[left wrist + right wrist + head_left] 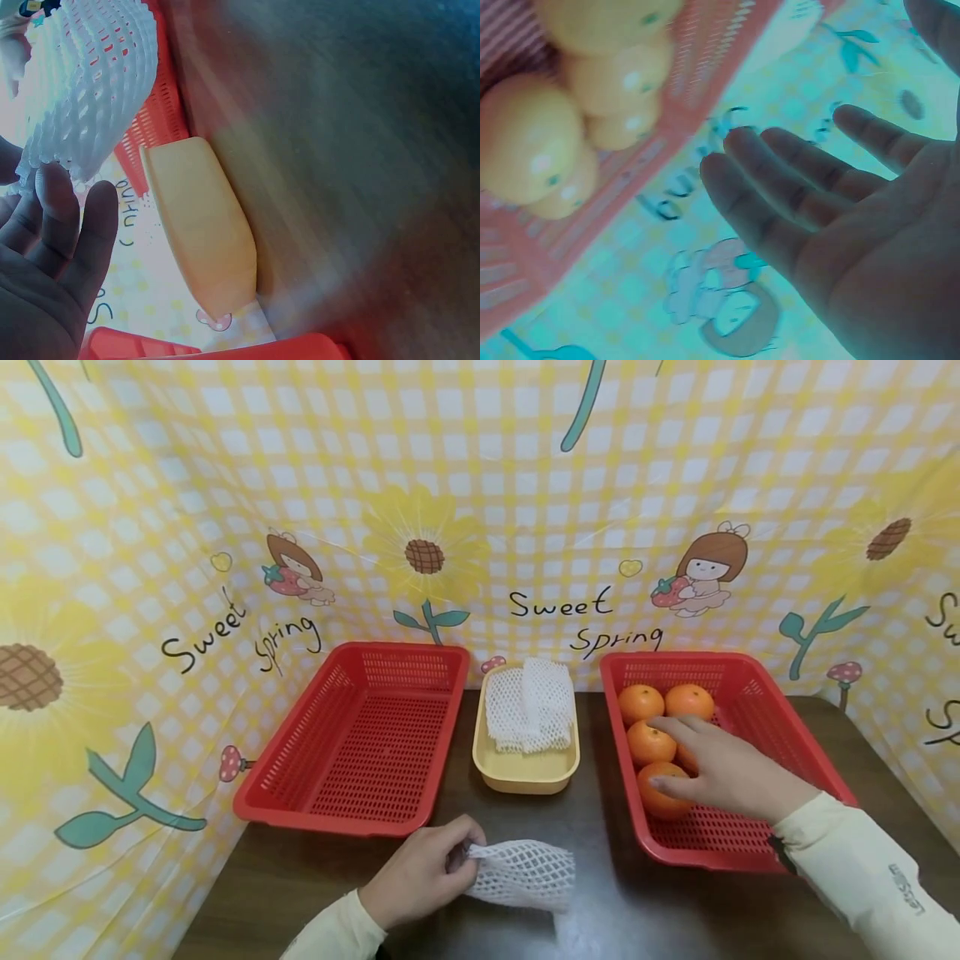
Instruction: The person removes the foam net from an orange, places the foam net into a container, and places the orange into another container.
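My left hand (423, 868) pinches one end of a white foam net sleeve (525, 872) between thumb and fingers, above the table near its front. The sleeve's mesh tube points to the right, and its weave shows closely in the left wrist view. Inside the right red basket (637, 839), several oranges (651, 745) are grouped along the left side. My right hand (723, 772) reaches over them from the right, fingers spread and fairly straight, partly covering one orange. In the right wrist view those fingers (761, 214) are extended with nothing between them.
Between the baskets stands a small yellow tray (525, 783) with more white foam net sleeves (528, 706) inside. The left red basket (337, 818) shows its bare slotted bottom. A yellow checked cloth (480, 468) hangs behind and beside the dark wooden table (300, 877).
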`<state>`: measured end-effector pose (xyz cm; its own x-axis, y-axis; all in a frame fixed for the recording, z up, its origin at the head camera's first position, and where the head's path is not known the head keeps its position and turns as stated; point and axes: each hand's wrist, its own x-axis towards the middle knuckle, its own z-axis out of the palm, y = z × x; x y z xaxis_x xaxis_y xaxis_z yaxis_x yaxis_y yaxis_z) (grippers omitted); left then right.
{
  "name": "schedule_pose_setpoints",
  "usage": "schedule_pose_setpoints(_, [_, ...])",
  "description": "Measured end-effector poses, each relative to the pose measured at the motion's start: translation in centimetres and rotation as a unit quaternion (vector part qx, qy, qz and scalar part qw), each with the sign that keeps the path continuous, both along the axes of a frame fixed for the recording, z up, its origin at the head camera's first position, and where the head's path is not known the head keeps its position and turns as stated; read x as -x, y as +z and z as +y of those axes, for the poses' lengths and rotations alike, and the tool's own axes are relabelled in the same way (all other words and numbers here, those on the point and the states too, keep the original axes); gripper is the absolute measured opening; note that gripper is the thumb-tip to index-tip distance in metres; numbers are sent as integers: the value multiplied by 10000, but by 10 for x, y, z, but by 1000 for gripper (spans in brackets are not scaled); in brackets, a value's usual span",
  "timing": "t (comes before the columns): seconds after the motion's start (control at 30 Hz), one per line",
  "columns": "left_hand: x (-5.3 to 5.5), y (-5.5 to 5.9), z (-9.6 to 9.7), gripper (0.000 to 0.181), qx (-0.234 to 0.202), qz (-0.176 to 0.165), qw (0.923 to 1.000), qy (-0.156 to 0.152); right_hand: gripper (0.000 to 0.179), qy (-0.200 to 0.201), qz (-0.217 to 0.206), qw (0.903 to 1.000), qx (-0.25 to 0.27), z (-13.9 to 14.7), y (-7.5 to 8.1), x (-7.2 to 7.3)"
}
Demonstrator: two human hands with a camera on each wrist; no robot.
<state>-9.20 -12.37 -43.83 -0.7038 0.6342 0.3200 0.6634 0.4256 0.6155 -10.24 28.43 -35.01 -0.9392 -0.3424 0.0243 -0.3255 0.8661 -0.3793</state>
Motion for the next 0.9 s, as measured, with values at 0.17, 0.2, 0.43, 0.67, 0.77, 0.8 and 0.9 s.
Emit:
schedule_pose_setpoints(0.17, [1,9,-1,27,-150,-193,9997,-45,81,20,281,9996,-40,-23,5,-15])
schedule_pose_setpoints(0.2, [1,11,-2,26,-177,-236,9996,-49,81,68,346,9994,-31,-28,5,-17])
schedule_pose_setpoints(0.43, [6,27,-9,22,-131,-86,9998,121,75,335,677,9971,76,-56,-3,-26])
schedule_pose_setpoints(0.67, [16,46,-16,20,-71,-190,9990,392,75,351,627,9972,219,-78,-14,-34])
schedule_pose_setpoints(0.77, [24,55,-19,18,-169,-331,9974,612,76,427,585,9968,344,-87,-17,-37])
schedule_pose_setpoints(0.8, [27,57,-19,19,-223,-398,9965,703,77,439,561,9967,401,-90,-18,-38])
schedule_pose_setpoints(0.9, [34,66,-19,19,-353,-648,9929,929,78,433,494,9962,574,-99,-22,-41])
